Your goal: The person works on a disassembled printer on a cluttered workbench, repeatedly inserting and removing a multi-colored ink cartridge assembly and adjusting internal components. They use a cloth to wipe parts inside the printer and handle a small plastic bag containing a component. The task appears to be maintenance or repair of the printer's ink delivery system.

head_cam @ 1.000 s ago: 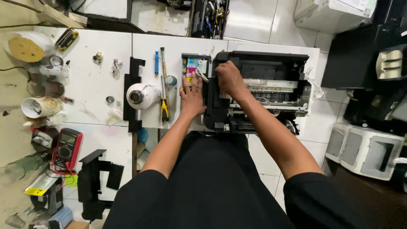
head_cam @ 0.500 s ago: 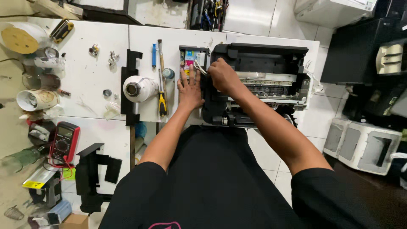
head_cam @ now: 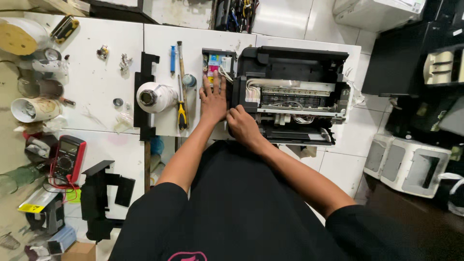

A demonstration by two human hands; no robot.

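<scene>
Head camera looks down at an opened black printer (head_cam: 295, 92) on a white table (head_cam: 96, 77). Left hand (head_cam: 213, 99) lies flat, fingers spread, beside the ink tank block (head_cam: 217, 65) at the printer's left. Right hand (head_cam: 243, 126), fingers curled, presses the printer's near-left corner. Yellow-handled pliers (head_cam: 181, 113) lie just left.

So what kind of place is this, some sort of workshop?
Probably a printer repair shop. An opened printer lies under the left hand and right hand, a multimeter and screwdriver lie on the tiled bench, and more printers stand at the side.
</scene>
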